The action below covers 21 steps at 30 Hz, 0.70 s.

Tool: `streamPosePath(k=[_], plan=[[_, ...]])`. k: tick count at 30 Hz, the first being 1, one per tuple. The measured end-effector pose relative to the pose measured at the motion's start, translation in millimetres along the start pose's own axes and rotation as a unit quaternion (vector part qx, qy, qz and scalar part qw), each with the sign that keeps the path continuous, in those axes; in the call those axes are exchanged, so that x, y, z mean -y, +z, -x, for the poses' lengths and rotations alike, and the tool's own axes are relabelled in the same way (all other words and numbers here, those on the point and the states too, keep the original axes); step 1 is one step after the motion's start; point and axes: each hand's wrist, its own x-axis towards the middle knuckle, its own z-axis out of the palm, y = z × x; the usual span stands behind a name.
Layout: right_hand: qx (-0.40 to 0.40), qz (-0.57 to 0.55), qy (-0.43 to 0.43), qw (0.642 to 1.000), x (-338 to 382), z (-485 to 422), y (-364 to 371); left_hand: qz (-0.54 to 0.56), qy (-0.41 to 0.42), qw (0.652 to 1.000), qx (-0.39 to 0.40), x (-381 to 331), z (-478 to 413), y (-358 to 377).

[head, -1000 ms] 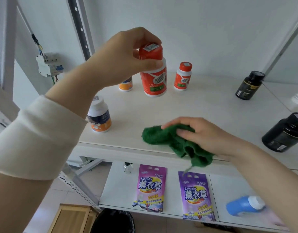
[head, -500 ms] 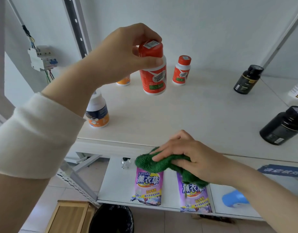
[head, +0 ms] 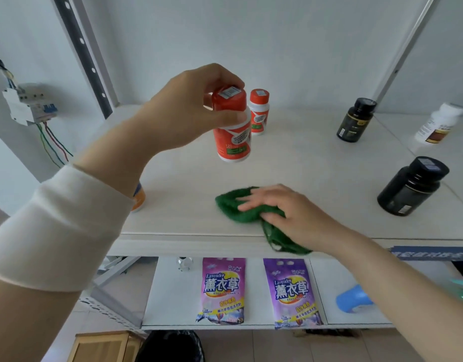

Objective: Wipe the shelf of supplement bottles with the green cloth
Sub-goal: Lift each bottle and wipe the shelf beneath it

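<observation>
My right hand presses flat on the green cloth, which lies on the pale shelf near its front edge; part of the cloth hangs over that edge. My left hand holds a red-capped orange bottle by its lid, lifted above the shelf. A smaller red-capped bottle stands behind it. Two black bottles stand on the right. My left forearm hides most of an orange-banded bottle.
A white bottle stands at the far right. On the lower shelf lie two purple lavender pouches and a blue object. A breaker box with wires hangs on the left wall. A black bin sits on the floor.
My right hand has brought the cloth from below the front edge back up onto the shelf top. My left hand still holds the red-capped bottle aloft.
</observation>
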Motion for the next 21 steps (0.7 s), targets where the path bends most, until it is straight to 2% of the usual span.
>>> streamPosePath(k=[2,3,4,5,7,8,10,11,13,15,17,21], plan=[[0.086,-0.074,-0.04,0.993,16.2,19.4,-2.9,-0.003,0.001,1.0,-0.001,0.2,-0.6,-0.9],[0.099,-0.124,-0.029,0.987,19.2,21.7,-13.8,-0.004,0.003,1.0,-0.001,0.0,-0.6,-1.8],[0.068,-0.162,-0.014,0.984,14.2,19.1,-26.1,-0.002,0.004,1.0,-0.002,-0.4,-0.4,-2.9],[0.005,-0.173,0.009,0.985,4.6,11.9,-39.7,-0.001,0.006,1.0,-0.005,-0.6,-0.2,-4.2],[-0.135,-0.096,0.092,0.982,-22.2,-11.6,-63.8,-0.003,0.007,1.0,-0.01,-0.9,0.2,-6.6],[-0.17,-0.05,0.147,0.973,-35.2,-23.9,-71.2,-0.005,0.007,1.0,-0.011,-1.3,0.5,-7.2],[-0.167,0.006,0.227,0.96,-53.5,-44.7,-69.8,-0.006,0.007,1.0,-0.014,-2.1,1.1,-8.7],[-0.155,0.025,0.233,0.96,-55.9,-53.5,-61.5,-0.006,0.007,1.0,-0.015,-2.0,1.5,-9.8],[-0.122,0.047,0.182,0.975,-42.1,-65.3,-33.6,-0.01,0.009,1.0,-0.02,-2.0,3.1,-12.4],[-0.052,0.034,0.065,0.996,-8.0,-63.8,0.1,-0.013,0.01,1.0,-0.024,-2.0,5.1,-14.2],[0.022,0.001,-0.037,0.999,25.5,-49.3,26.9,-0.018,0.008,0.999,-0.026,-1.9,7.4,-14.9],[0.157,-0.043,-0.096,0.982,43.6,-17.0,15.7,-0.026,0.004,0.999,-0.023,-1.7,13.7,-16.0]])
